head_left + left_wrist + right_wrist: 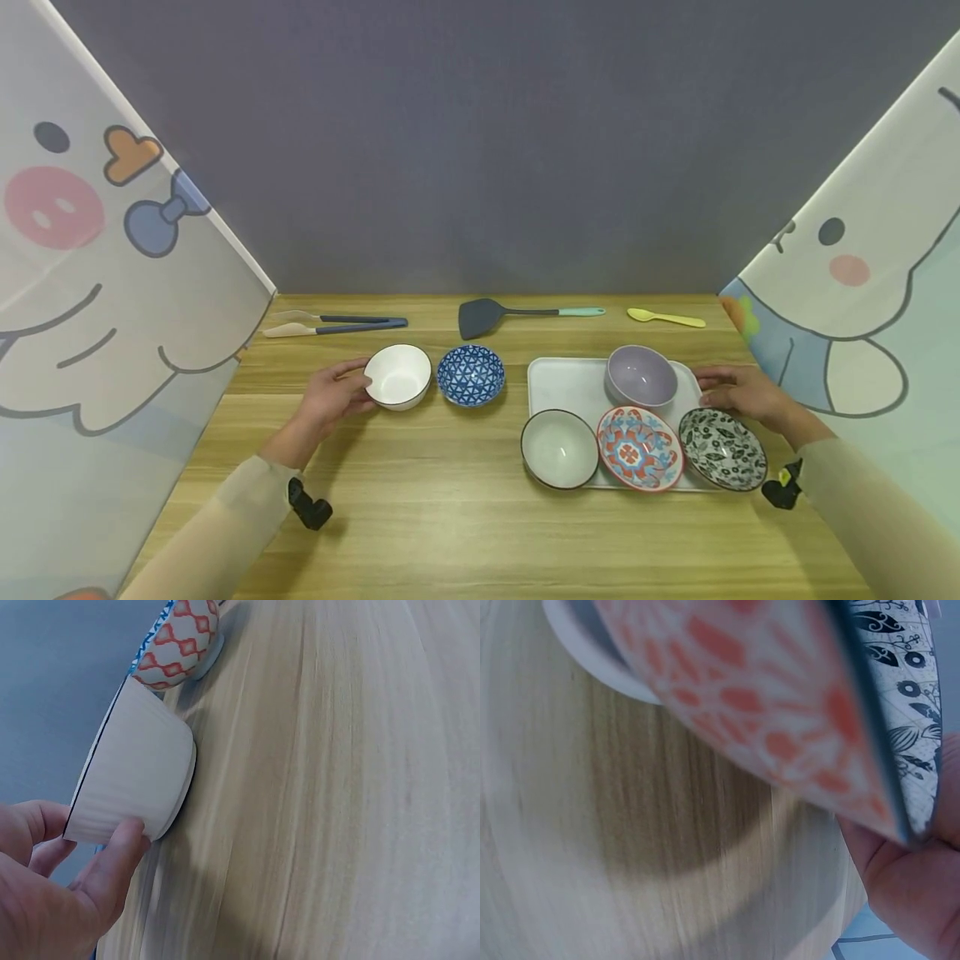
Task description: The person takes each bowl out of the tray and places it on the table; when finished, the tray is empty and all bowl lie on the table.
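At the left, my left hand (333, 396) grips the rim and side of a white bowl (400, 375) with a dark rim. Its fingers (124, 844) lie against the outer wall in the left wrist view. My right hand (742, 393) is at the right end of a white tray (573, 379), its fingertips right at the tray edge. Close below it, a black-and-white floral bowl (722, 450) leans over that edge. In the right wrist view this bowl's red-patterned outside (742, 697) hides part of the hand; I cannot tell whether the hand holds anything.
A blue patterned bowl (471, 376) stands right of the white one. Around the tray are a purple bowl (642, 377), a greyish-white bowl (559, 450) and a red-blue floral bowl (640, 450). Behind lie tongs (352, 325), a spatula (480, 318) and a yellow spoon (667, 317).
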Demonstrator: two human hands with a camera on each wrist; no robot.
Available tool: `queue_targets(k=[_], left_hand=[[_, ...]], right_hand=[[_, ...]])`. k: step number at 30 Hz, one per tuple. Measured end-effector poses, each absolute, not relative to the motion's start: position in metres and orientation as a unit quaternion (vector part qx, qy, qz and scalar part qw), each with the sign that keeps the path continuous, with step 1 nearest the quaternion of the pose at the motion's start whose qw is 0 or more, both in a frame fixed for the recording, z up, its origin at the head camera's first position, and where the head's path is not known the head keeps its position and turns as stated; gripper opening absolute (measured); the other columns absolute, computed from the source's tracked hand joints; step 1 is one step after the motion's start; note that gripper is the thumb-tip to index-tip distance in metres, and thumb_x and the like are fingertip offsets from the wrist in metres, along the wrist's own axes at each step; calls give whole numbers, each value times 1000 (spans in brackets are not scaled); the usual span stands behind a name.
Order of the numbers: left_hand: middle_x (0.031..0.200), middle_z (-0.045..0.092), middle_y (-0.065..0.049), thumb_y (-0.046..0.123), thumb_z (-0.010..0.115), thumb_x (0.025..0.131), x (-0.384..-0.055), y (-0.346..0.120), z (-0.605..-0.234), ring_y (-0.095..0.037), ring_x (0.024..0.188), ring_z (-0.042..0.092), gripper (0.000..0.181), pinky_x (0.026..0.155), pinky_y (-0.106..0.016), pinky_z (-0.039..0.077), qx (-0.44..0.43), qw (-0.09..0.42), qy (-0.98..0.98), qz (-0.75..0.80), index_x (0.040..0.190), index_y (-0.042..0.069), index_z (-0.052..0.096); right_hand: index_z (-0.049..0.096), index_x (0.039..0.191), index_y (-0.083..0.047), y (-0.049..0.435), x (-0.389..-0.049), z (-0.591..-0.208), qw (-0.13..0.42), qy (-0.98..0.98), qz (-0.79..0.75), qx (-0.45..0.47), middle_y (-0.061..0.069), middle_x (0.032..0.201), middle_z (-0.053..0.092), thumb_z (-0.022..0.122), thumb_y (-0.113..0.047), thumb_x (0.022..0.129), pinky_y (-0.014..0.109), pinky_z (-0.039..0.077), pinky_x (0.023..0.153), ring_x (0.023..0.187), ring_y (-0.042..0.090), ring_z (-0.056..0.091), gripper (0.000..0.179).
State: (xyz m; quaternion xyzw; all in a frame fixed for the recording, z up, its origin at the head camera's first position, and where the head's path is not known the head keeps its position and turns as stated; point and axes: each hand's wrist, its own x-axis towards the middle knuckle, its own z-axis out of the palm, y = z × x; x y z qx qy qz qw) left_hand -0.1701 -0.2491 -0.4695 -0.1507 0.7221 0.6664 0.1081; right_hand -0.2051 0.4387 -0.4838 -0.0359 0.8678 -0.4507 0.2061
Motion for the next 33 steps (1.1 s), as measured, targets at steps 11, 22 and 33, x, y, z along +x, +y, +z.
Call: queue_targets(k=[11, 22, 33], left_hand=[[144, 50, -33, 14, 61, 104, -164, -251, -476, -16, 88, 72, 56, 88, -40, 64, -130, 119, 742, 647, 156, 5, 43], [143, 49, -36, 15, 61, 104, -159, -254, -476, -15, 92, 71, 59, 92, -45, 63, -97, 124, 749, 644, 157, 2, 39], [144, 51, -32, 29, 51, 108, -176, -258, -431, -47, 132, 52, 58, 103, -59, 52, -8, 109, 874, 473, 154, -4, 39]], right_hand=[[44, 148, 11, 437, -205, -484, 209, 869, -448, -36, 34, 137, 57, 74, -16, 95, 29, 63, 83, 99, 9, 69, 67], [40, 149, 14, 438, -209, -480, 220, 862, -456, -42, 38, 142, 52, 66, -11, 100, 29, 63, 86, 102, 6, 69, 60], [40, 147, 17, 438, -218, -475, 235, 854, -460, -58, 38, 135, 56, 68, -6, 97, 32, 65, 81, 97, 10, 70, 61]])
